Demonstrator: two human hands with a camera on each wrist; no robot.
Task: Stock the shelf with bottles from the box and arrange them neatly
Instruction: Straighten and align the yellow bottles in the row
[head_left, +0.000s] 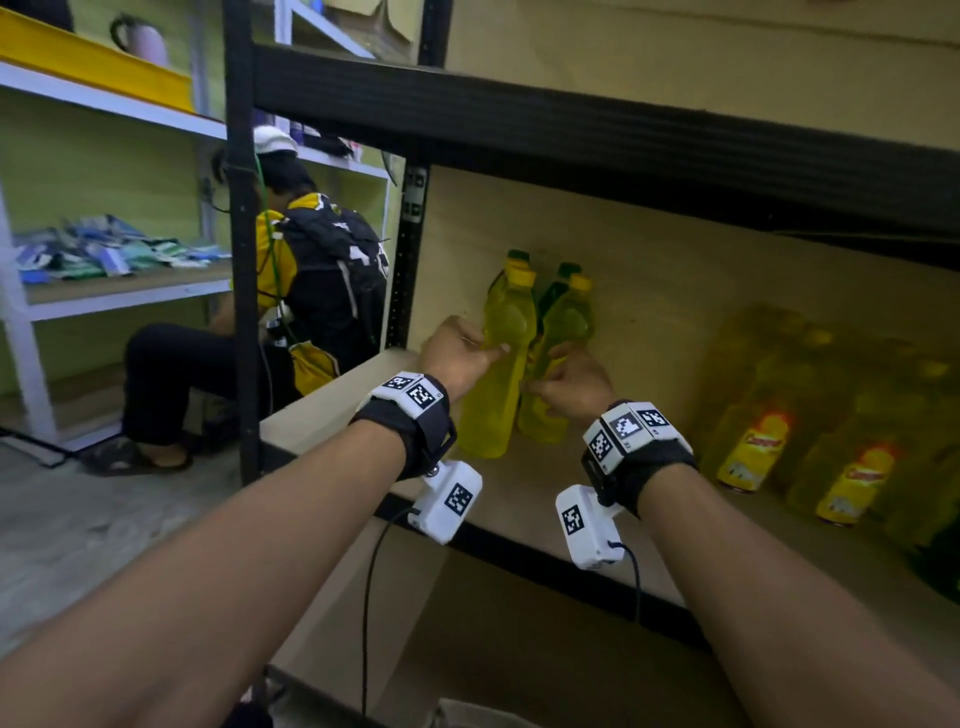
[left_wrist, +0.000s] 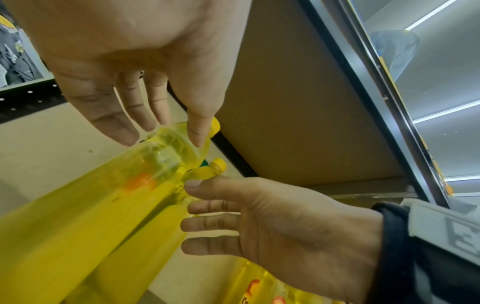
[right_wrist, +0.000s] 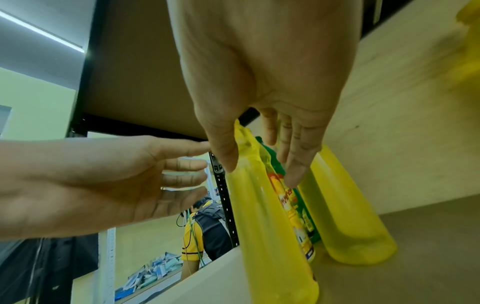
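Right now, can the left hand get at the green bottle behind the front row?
Probably not directly: the green bottle stands behind the yellow bottle that the left hand is touching, and that blocks the way.

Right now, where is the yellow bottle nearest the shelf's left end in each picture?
Head: the yellow bottle stands near the centre.
Left wrist: it slants from lower left to the centre.
Right wrist: lower centre, at the shelf's edge.
Shared landmark: the black post with holes.
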